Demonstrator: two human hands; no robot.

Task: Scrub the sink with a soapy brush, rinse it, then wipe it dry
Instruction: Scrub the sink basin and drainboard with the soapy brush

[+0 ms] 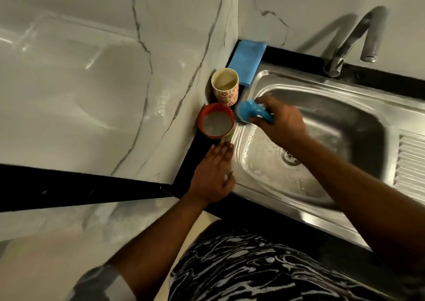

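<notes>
A stainless steel sink fills the right half of the view, with soap foam on its left inner wall and a drain at the bottom. My right hand grips a blue brush by its handle, the brush head sitting at the sink's left rim. My left hand rests flat, fingers straight, on the sink's front-left rim and the black counter edge. A folded blue cloth lies in the back corner beside the sink.
A red cup with cloudy liquid and a cream patterned cup stand on the black counter left of the sink, against the marble wall. The tap rises at the back right. A ribbed drainboard lies right of the basin.
</notes>
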